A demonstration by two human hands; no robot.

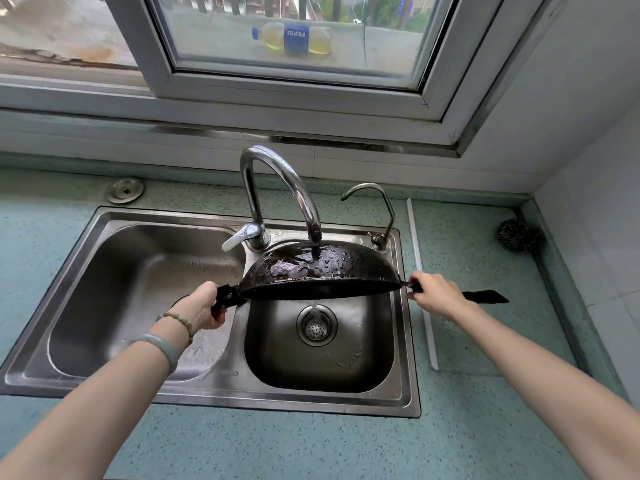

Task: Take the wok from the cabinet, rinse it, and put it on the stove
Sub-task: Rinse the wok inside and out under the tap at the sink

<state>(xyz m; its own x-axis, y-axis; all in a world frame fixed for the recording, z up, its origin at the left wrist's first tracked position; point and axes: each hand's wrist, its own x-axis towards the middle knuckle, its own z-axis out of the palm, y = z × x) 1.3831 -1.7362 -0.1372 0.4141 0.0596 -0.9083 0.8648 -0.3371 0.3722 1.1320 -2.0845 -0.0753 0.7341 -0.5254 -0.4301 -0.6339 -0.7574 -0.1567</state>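
The black wok (320,271) is upside down over the right basin of the steel sink (405,341). Water from the tall faucet (277,188) runs onto its wet, domed underside. My left hand (202,308) grips the short black side handle on the wok's left. My right hand (438,294) grips the long black handle on its right, whose end sticks out past my hand over the counter. The stove is not in view.
A small second tap (375,209) stands behind the right basin. A steel scrubber (516,235) lies in the back right corner of the green counter (485,393). A white strip (420,282) lies beside the sink. A window is above.
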